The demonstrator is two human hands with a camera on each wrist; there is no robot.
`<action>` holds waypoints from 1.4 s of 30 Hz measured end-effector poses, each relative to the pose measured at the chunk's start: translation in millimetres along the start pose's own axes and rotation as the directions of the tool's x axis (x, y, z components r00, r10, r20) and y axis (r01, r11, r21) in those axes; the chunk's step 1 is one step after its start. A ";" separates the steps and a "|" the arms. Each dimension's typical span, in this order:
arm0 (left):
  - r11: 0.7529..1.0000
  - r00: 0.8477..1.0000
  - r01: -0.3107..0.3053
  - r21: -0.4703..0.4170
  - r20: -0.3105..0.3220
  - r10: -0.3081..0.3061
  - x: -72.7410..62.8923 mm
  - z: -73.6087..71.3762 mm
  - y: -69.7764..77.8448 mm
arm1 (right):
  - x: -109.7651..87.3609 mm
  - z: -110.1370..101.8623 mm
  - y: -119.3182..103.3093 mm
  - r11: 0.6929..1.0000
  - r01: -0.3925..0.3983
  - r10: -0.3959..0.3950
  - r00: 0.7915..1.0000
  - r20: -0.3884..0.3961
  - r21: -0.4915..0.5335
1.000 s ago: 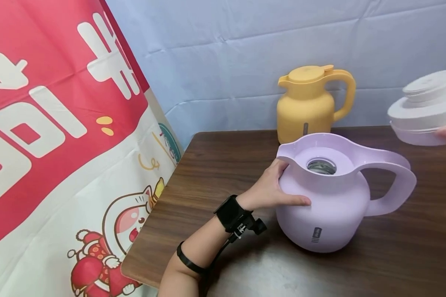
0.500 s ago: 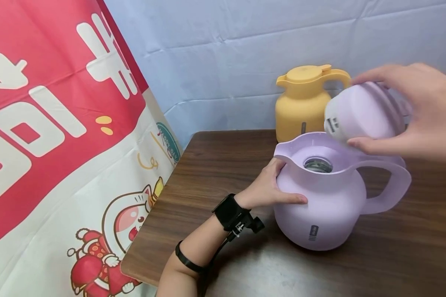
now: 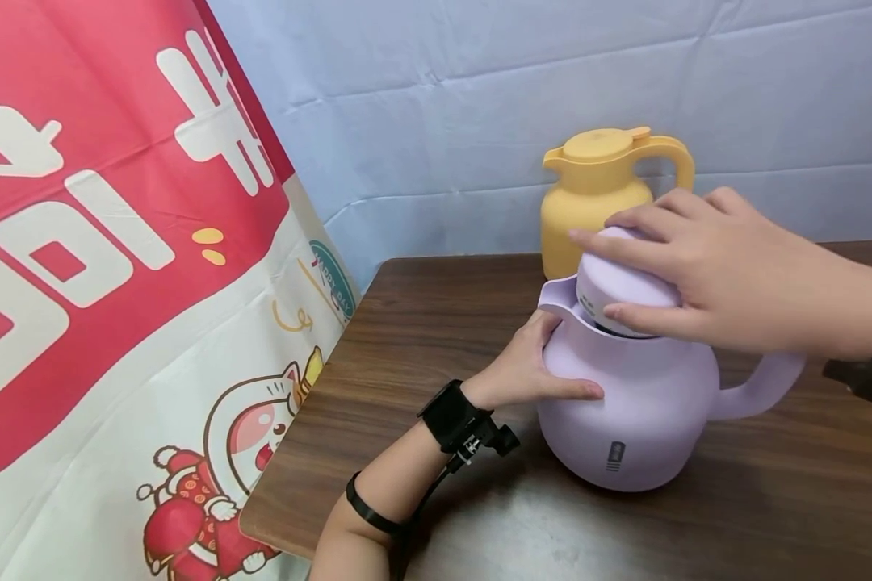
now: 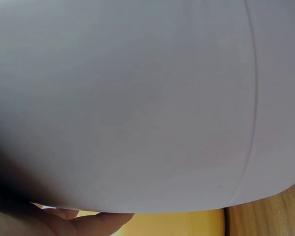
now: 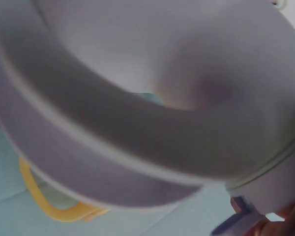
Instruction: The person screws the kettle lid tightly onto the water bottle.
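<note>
A lilac thermos jug (image 3: 628, 420) stands upright on the wooden table, its spout to the left and its handle to the right. My left hand (image 3: 534, 367) grips the jug's left side, thumb across the front and the other fingers behind it. In the left wrist view the jug's body (image 4: 137, 108) fills most of the picture, with fingertips below. My right hand (image 3: 705, 270) holds the lilac and white lid (image 3: 625, 274) from above, fingers round its edge. The lid sits tilted in the jug's mouth, covering the opening. In the right wrist view the handle (image 5: 108, 132) looms close.
A yellow thermos jug (image 3: 589, 206) stands behind the lilac one, near the table's back edge. The dark wooden table (image 3: 436, 323) ends at the left beside a red and white printed cloth (image 3: 116, 282). A pale blue cloth (image 3: 443, 129) hangs behind.
My right hand has brought the lid in from the right, turned it over from upside down, and lowered it into the jug's mouth. My left hand has kept its grip on the jug.
</note>
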State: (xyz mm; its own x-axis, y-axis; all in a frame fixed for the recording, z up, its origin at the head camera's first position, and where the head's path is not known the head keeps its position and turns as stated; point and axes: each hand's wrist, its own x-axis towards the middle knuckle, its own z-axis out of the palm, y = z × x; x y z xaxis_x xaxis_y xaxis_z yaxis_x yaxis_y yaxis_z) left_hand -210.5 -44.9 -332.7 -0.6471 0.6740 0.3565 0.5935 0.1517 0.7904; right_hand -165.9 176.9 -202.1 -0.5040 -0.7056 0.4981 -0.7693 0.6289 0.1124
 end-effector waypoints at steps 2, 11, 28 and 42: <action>1.000 1.000 0.007 -0.010 0.015 -0.007 -0.5 -1.5 9.2 | -1.5 5.9 -0.5 0.999 0.027 -0.027 1.000 0.008 -0.021; 0.999 0.999 0.032 0.008 0.013 -0.032 0.3 0.4 -0.5 | -2.3 16.8 -4.5 0.996 0.005 -0.011 0.998 0.067 0.087; 1.000 1.000 0.014 0.009 -0.003 -0.014 0.8 0.9 -1.5 | -3.3 -8.1 7.3 0.964 -0.150 0.057 0.922 0.382 0.218; 1.000 1.000 0.025 0.010 0.001 -0.025 0.3 1.1 -1.1 | 6.8 -8.2 -0.3 0.956 -0.271 0.212 0.901 0.378 0.111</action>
State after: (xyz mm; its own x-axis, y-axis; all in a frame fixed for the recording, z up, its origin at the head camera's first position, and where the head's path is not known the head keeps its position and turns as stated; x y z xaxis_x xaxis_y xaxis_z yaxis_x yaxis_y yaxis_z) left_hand -210.8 -44.0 -334.0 -0.6612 0.6709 0.3357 0.5819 0.1761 0.7940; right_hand -165.8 174.6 -191.7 -0.7657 -0.6259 0.1481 -0.6423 0.7566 -0.1230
